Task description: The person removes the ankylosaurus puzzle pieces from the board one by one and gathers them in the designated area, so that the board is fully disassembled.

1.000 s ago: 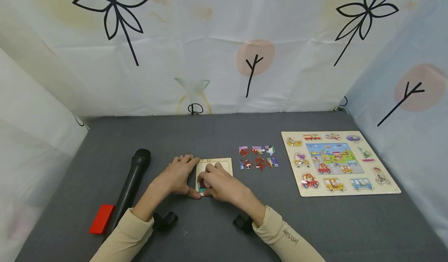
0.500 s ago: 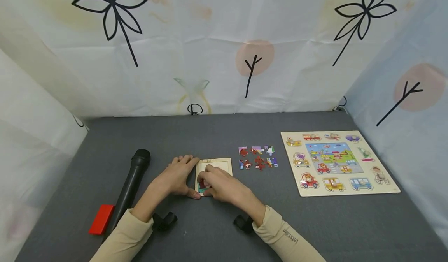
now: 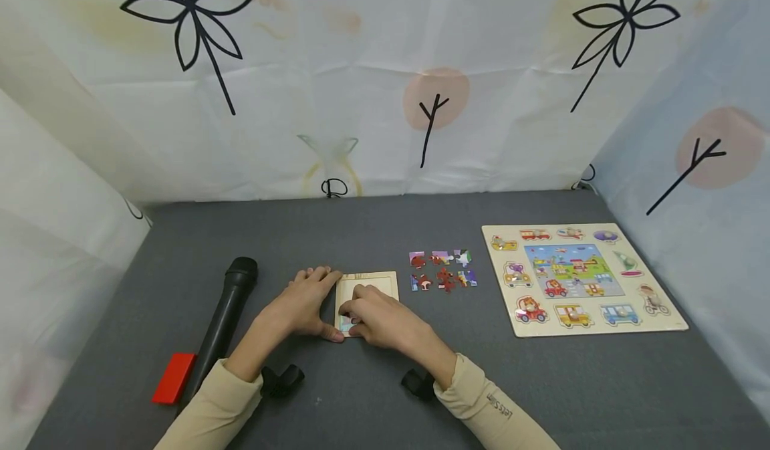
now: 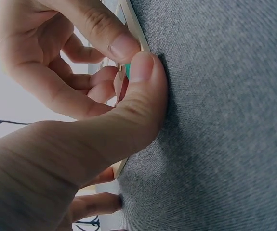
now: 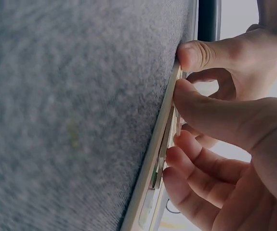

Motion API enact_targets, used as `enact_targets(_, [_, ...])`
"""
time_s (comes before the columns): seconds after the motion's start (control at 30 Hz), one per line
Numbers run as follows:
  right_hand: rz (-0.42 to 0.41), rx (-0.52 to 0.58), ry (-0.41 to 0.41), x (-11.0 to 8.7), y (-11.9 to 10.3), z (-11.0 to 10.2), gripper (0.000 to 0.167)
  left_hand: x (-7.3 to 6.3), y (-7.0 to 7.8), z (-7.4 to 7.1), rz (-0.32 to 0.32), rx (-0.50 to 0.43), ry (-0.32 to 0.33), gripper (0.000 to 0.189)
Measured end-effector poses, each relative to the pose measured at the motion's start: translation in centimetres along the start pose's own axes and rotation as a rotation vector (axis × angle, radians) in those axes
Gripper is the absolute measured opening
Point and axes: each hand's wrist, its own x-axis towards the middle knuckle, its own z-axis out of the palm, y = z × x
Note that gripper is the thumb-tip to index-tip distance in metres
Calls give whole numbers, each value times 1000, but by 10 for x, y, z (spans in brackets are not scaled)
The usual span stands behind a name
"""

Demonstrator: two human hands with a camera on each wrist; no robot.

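A small wooden puzzle tray [image 3: 380, 280] lies on the grey table in front of the person. The left hand [image 3: 305, 303] holds its left side, thumb at the near corner and fingers by the far corner. Over the tray's near left part, the right hand [image 3: 385, 317] pinches a jigsaw piece [image 4: 120, 87], partly covered by its fingers. That piece stands tilted in the left wrist view. The right thumb [image 5: 191, 98] rests at the tray's near edge. Light blue shows on the tray beside the right fingertips in the head view.
Several loose jigsaw pieces [image 3: 446, 279] lie in two rows right of the tray. Farther right is a large wooden vehicle puzzle board [image 3: 508, 313]. A black microphone [image 3: 225, 319] and a red block [image 3: 173, 378] lie at left. White patterned cloth [image 3: 361, 89] hangs behind the table.
At the right fingertips, the dark red and teal picture has given way to light blue as the piece tilts. The right fingers have shifted slightly; the left hand keeps its place.
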Motion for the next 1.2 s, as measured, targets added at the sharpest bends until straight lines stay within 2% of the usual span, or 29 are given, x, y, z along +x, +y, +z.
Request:
enact_targets(0.37, [1,86,22,-6,7,-7,24,1,-1,0,9,-19,-17,113])
enact_targets(0.63, [48,136,16,-25,24,-24,23,0,-1,-3,0,-24,-32,111])
enact_targets(1.0, [98,81,50,-61,54,-35,26,2,-2,0,8,-21,-27,110])
enact_targets(1.2, [129,74,63,-74,66,-36,24,2,-2,0,8,-20,-23,110])
